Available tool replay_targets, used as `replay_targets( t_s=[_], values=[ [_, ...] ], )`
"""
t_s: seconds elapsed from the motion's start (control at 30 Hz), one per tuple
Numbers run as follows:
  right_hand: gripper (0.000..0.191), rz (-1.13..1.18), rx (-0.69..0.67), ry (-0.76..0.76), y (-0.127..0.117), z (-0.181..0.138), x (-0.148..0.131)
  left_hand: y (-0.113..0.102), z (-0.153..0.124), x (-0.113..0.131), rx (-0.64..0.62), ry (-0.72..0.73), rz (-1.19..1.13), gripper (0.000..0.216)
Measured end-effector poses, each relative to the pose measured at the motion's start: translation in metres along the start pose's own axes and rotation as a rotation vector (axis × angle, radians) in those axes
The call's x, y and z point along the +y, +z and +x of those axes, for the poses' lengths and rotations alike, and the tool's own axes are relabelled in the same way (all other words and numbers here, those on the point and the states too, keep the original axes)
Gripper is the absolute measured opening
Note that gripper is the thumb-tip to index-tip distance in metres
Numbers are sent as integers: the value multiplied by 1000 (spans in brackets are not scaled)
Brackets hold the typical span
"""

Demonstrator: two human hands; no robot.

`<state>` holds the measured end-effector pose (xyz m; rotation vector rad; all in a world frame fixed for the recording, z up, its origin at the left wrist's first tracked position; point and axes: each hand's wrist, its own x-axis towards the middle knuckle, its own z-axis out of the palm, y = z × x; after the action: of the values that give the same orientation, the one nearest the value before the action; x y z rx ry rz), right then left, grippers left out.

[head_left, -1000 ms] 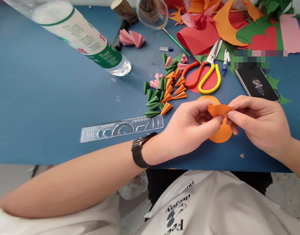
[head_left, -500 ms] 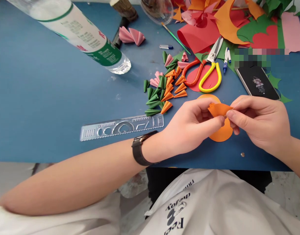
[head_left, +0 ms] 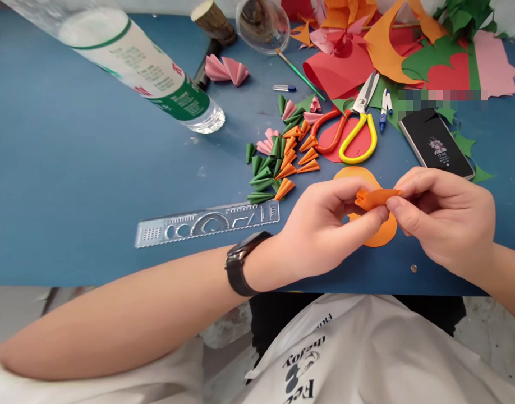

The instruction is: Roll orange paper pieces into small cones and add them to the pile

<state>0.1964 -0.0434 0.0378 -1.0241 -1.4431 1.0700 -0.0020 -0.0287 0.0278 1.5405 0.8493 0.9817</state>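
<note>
Between my two hands is a piece of orange paper point(head_left: 374, 198), curled into a narrow cone with its point to the right. My left hand point(head_left: 333, 221) pinches the wider, ruffled end between thumb and fingers. The pointed end sits in the closed thumb and fingertips of my right hand point(head_left: 446, 213). Below them an orange paper disc point(head_left: 381, 231) lies flat on the blue table, partly covered by my hands. To the left are several small rolled paper cones in orange point(head_left: 286, 188), green point(head_left: 262, 184) and pink point(head_left: 266, 145).
Scissors point(head_left: 362, 120) with red and yellow handles lie beyond my hands, near a phone point(head_left: 436, 143) and pens point(head_left: 384, 109). A clear ruler point(head_left: 207, 223) lies left, a large water bottle point(head_left: 156, 73) farther back. Coloured paper scraps point(head_left: 345, 62) and a clear cup point(head_left: 263, 25) are at the back.
The orange paper has become more tightly rolled and narrower between my fingers. Both hands stay close together over the disc, and the view has shifted slightly.
</note>
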Motion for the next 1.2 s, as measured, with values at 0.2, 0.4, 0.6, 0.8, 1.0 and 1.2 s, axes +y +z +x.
replay_targets(
  t_s=[0.2,0.4,0.6,0.8,1.0,1.2],
  values=[
    [14,-126,-3,-55,0,-3,1,-1,-3,-1,72,314,286,18],
    [14,-331,-115,-289,-7,3,5,2,-2,2,112,109,227,23],
    [15,-357,-107,-384,-7,4,12,3,-2,4,113,91,254,20],
    [14,-322,-96,-374,-5,3,13,2,0,6,93,83,210,19],
    [14,-334,-100,-372,-8,3,11,1,2,7,47,61,129,8],
    [16,-255,-106,-254,-9,4,13,-1,3,0,11,24,23,7]
  ],
)
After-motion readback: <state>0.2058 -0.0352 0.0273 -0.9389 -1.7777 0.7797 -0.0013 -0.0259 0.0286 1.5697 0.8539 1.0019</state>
